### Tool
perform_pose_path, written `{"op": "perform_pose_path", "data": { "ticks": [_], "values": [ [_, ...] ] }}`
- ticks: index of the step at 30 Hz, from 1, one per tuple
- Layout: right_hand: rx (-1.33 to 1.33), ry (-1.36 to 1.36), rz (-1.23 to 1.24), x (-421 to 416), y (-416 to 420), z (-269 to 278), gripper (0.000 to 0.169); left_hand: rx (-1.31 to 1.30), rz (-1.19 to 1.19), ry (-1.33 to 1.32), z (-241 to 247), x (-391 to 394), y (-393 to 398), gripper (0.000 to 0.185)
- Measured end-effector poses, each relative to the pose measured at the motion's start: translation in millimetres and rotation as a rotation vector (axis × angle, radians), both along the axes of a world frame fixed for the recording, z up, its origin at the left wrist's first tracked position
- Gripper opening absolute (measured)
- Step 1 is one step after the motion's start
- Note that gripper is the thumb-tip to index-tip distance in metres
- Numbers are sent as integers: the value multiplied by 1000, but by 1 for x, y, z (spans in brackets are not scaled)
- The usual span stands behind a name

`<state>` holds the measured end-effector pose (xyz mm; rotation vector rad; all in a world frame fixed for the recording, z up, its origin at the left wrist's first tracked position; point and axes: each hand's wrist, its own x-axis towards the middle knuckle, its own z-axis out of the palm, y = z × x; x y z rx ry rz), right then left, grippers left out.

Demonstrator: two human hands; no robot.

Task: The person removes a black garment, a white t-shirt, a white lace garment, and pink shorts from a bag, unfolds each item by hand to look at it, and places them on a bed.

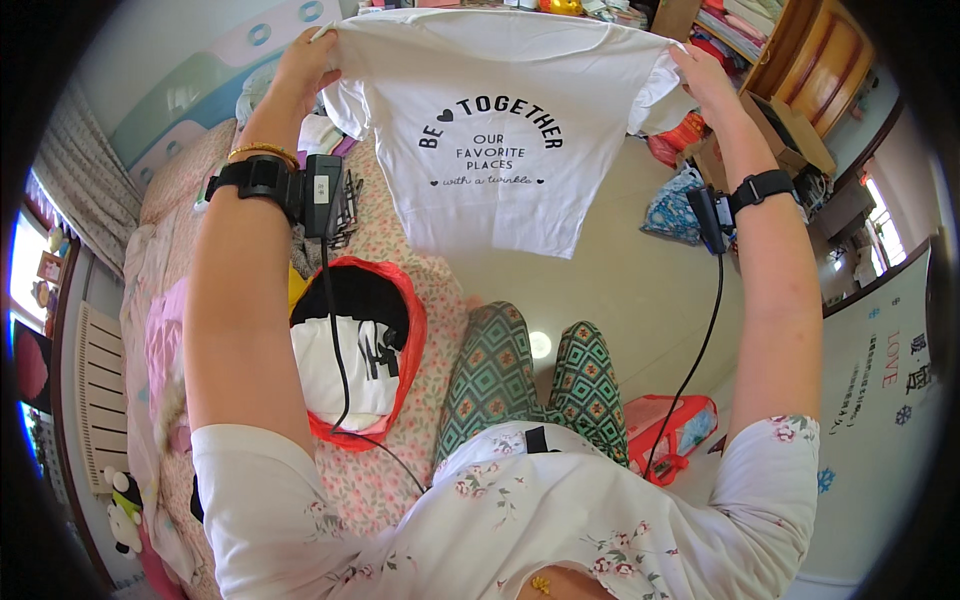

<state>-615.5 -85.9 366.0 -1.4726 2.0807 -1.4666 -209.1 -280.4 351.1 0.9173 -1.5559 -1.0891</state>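
Note:
A white T-shirt with black printed lettering hangs spread out in front of me, its neckline at the top. My left hand pinches it at one shoulder, and my right hand grips the opposite shoulder near the ruffled sleeve. Both arms are stretched forward, each with a strapped, cabled device at the wrist. Below my left forearm, a red plastic bag lies open on the bed, holding folded white and black clothes.
The bed with a floral sheet is at my left, bearing more clothes. Beyond my right hand are cardboard boxes and a blue patterned bag on the floor. A red-edged bag sits beside my right leg.

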Motion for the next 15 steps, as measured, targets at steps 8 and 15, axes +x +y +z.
{"op": "perform_pose_path", "data": {
  "ticks": [8,15],
  "values": [
    [-146,-13,69,25,2,13,27,-224,177,-270,21,35,1,33],
    [-326,-286,71,37,-10,12,18,92,-62,317,27,34,10,29]
  ]
}}
